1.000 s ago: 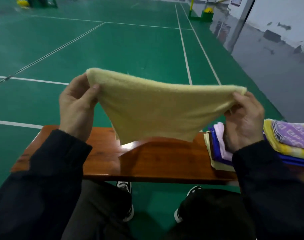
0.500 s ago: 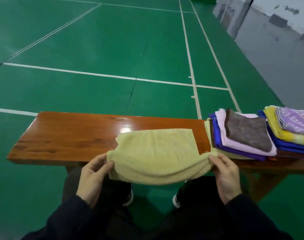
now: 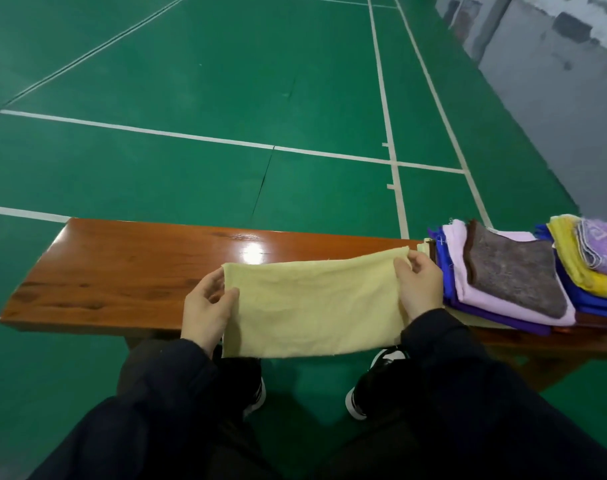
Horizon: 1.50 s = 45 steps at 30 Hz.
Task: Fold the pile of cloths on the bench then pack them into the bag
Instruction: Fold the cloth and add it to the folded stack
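Yellow cloth now pulled flat over bench; L hand & R hand fingers pinch its ends.

The left hand and the right hand each pinch one short end of a pale yellow cloth, stretched between them over the near edge of the wooden bench. Just beyond the right hand lies a stack of cloths, with another pile farther out
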Tool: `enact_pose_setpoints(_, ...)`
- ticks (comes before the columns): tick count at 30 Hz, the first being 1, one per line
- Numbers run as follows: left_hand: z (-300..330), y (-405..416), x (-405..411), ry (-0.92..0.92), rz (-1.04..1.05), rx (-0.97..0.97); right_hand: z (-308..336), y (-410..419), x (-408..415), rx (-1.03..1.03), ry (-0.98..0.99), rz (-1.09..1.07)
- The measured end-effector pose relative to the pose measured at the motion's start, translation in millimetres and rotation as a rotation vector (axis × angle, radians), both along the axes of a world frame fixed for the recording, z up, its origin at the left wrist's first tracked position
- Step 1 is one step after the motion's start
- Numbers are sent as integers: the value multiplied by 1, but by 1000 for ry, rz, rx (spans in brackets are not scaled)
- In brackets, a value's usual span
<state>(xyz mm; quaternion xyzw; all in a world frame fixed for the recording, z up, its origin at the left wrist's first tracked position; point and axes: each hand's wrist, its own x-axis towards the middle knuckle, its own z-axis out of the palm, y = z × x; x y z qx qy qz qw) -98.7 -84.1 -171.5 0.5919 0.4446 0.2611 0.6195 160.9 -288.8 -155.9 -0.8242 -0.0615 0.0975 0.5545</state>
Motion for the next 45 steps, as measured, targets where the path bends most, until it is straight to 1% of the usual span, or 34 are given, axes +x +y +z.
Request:
enact_pose_setpoints(5, -12, 18, 16, 147, -28, 86, -17, 16, 21, -149, -17, -19)
enact_pose_setpoints(11, -24, 30, 28, 271, -42, 175, -37, 27, 33, -250, -49, -6)
enact_pose_setpoints(15, -29, 33, 34, 355, -36, 276, -53, 30, 38, -327, -75, 12)
enact_pose_setpoints(21, -38, 36, 40, 488, -111, 361, -67, 27, 39, -506, -216, 55)
enact_pose_setpoints(24, -41, 35, 44, 558, -139, 433, -70, 28, 39, -510, -254, 46)
enact_pose_setpoints(25, -42, 34, 45, 557, -123, 446, -68, 28, 38, -469, -237, 26)
enact_pose_setpoints(27, -37, 34, 47, 463, -14, 375, -61, 30, 34, -385, -197, -41)
enact_pose_setpoints(28, -34, 34, 47, 411, 51, 370, -57, 30, 30, -376, -234, -65)
enact_pose_setpoints(29, -31, 32, 47, 387, 79, 435, -53, 30, 23, -376, -307, -52)
enact_pose_setpoints(30, -27, 28, 48, 385, 56, 560, -50, 31, 14, -374, -391, 10)
enact_pose_setpoints(31, -24, 20, 51, 381, -21, 713, -48, 33, 4, -372, -451, 119)
enact_pose_setpoints(32, -22, 12, 55, 375, -149, 861, -46, 36, -9, -393, -478, 256)
enact_pose_setpoints(33, -24, 3, 61, 376, -309, 967, -46, 39, -23, -442, -495, 395)
enact_pose_setpoints(34, -28, -5, 66, 405, -474, 1030, -50, 42, -35, -515, -511, 521)
enact_pose_setpoints(35, -34, -11, 71, 485, -624, 1069, -54, 44, -45, -609, -522, 616)
enact_pose_setpoints(36, -41, -14, 75, 602, -740, 1098, -60, 45, -51, -719, -516, 672)
enact_pose_setpoints(37, -48, -14, 78, 718, -814, 1111, -66, 44, -54, -831, -490, 690)
enact_pose_setpoints(38, -55, -13, 79, 804, -851, 1112, -71, 43, -55, -927, -456, 673)
enact_pose_setpoints(40, -63, -11, 76, 880, -846, 1105, -77, 41, -51, -1037, -398, 608)
enact_pose_setpoints(42, -63, -12, 77, 906, -835, 1087, -79, 44, -44, -1064, -399, 624)
enact_pose_setpoints(45, -63, -16, 80, 946, -790, 1033, -81, 53, -25, -1058, -483, 725)
